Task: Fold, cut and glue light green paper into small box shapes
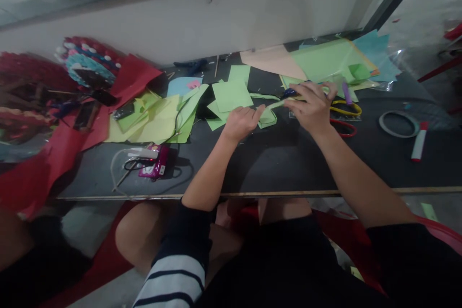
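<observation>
A narrow light green paper strip (276, 105) stretches between my two hands above the dark table. My left hand (242, 122) is closed, thumb and fingers pinching the strip's left part. At its other end, my right hand (312, 106) grips the strip with the fingertips. A dark blue object (288, 92), too blurred to name, shows just behind the right fingers. Square green paper sheets (233, 95) lie beyond my left hand. Beneath the strip sits a folded piece of green paper (267, 119).
Right of my hands lie a yellow loop (346, 108), a red loop (342, 128), a grey tape roll (399, 124) and a white-and-red marker (419, 142). Leftward are a purple power box with cables (155, 162), yellow-green sheets (155, 118) and red paper (132, 79). Another person's leg shows lower left.
</observation>
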`<action>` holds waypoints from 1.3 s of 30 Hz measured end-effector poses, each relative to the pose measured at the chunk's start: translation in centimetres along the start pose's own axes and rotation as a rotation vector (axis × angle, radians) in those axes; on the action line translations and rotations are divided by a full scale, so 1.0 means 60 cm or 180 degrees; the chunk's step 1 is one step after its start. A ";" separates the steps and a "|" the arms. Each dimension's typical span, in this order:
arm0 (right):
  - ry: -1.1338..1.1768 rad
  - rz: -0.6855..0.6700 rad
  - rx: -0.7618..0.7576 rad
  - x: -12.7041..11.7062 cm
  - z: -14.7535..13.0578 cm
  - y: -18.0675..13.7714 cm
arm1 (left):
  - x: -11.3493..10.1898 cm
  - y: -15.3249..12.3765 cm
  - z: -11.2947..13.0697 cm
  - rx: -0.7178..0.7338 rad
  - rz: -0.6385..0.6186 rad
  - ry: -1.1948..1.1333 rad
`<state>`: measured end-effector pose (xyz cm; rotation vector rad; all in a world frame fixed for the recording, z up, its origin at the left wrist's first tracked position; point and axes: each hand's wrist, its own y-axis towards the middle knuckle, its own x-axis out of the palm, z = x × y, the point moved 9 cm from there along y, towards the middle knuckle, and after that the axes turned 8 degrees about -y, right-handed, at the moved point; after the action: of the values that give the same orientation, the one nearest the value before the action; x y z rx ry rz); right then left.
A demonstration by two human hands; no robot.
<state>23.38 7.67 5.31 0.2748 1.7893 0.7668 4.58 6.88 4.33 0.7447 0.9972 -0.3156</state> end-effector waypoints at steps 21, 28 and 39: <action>0.0772 -0.0158 0.0044 0.021 -0.024 0.001 | -0.033 -0.010 -0.061 -0.0450 0.0709 -0.0430; 0.3428 -0.0858 0.1359 0.054 -0.047 -0.017 | 0.028 -0.003 -0.086 -0.1698 0.1056 -0.2826; 0.3789 -0.1424 0.1724 0.071 -0.077 -0.037 | 0.068 0.003 -0.036 -0.1800 0.0584 -0.4133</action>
<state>18.05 6.59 1.49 -0.3236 3.0252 0.0317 5.42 8.87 0.23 0.0127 -0.2343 -0.2615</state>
